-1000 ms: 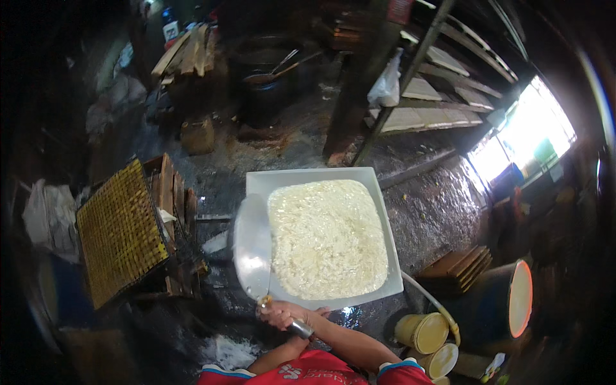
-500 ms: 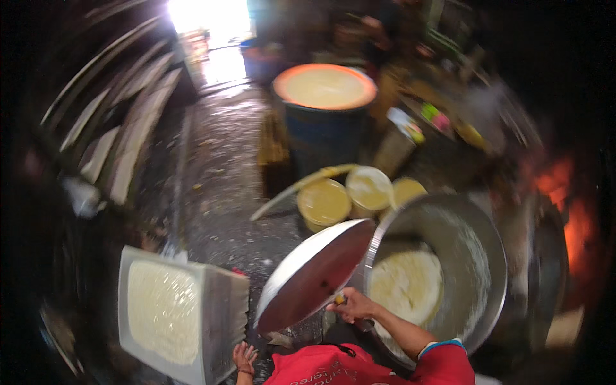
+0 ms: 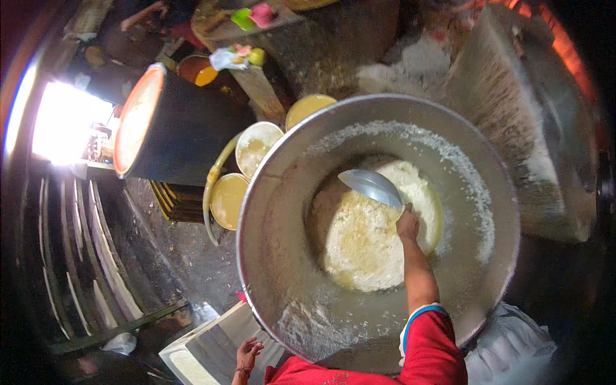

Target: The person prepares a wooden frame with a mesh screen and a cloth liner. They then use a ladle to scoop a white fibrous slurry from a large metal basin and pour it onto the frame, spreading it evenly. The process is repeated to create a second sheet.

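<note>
My right hand [image 3: 408, 224] is closed round the handle of a large, shallow metal ladle [image 3: 374, 186]. Its bowl hangs tilted inside a wide metal pot [image 3: 279, 205], over a white, curd-like mass [image 3: 366, 250] lying in yellowish liquid at the bottom. Whether the ladle's rim touches the mass I cannot tell. White crumbs cling to the pot's inner wall. My left hand [image 3: 249, 353] is empty with its fingers apart, outside the pot at lower left. It is beside a pale plastic tub [image 3: 221, 340], whose contents are mostly out of sight.
Beyond the pot's left rim stand several buckets of yellowish liquid, one a white bucket [image 3: 258, 144], with a curved pale hose [image 3: 215, 186] alongside. A big dark drum [image 3: 186, 122] with an orange rim is farther left. Fire [image 3: 571, 48] glows at upper right. Another person's arm [image 3: 144, 14] shows at upper left.
My view has swung right to the pot. The ladle, held up between the tub and the pot before, is now down inside the pot in my right hand. My left hand stays open.
</note>
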Demonstrator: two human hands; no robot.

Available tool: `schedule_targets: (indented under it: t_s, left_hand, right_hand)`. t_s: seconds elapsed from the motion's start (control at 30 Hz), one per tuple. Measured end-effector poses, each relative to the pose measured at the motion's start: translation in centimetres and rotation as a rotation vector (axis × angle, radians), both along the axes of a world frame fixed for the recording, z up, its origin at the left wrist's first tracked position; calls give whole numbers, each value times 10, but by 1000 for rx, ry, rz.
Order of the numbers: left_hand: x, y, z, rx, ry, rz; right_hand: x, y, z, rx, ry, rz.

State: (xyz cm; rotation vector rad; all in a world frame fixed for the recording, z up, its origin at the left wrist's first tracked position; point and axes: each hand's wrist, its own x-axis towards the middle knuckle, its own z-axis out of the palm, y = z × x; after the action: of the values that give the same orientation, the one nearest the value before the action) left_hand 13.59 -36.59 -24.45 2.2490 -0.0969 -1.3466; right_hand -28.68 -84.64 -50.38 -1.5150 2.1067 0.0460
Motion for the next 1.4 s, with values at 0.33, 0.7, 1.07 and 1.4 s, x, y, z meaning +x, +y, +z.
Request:
schedule_targets:
  t_s: [0.33, 0.7, 1.07, 1.4]
  left_hand:
    - [-34, -71, -9, 590, -6, -514]
    - [-36, -29, -17, 405, -46, -120]
    - [-31, 96, -41, 40, 126, 213]
    - [-52, 256, -81, -313, 18, 625]
  right_hand:
    - [-55, 92, -284, 467, -314, 280]
    - [-52, 181, -220, 1119, -529, 299]
    - [-25, 131, 152, 873, -593, 369]
    - [76, 136, 397, 841, -161, 614]
